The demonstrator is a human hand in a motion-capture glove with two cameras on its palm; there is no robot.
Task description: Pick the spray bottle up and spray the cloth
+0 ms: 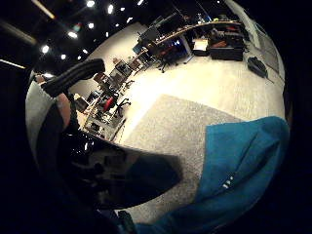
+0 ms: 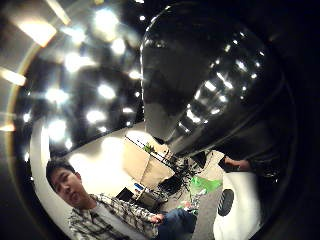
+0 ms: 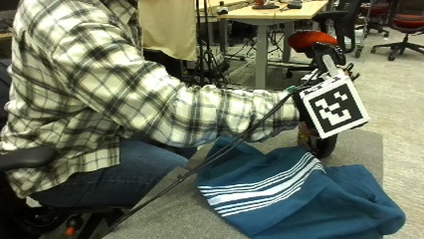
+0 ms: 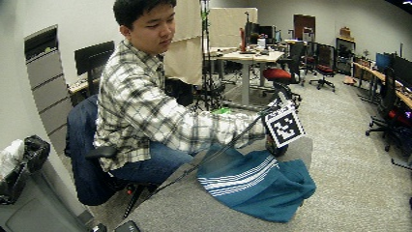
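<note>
One spray bottle (image 3: pixel 320 142) upright on the worktop (image 3: pixel 361 142), just beside the blue cloth (image 3: pixel 291 194) | right hand (image 3: pixel 306 107) on bottle, grip state: cannot tell

We see the table (image 3: pixel 172 219) close from beside the seated person, a wider view from further back, both sharing the blue cloth (image 3: pixel 291 196), one palm camera facing cloth and floor, the other right against the dark spray bottle (image 2: pixel 210 75)
</note>
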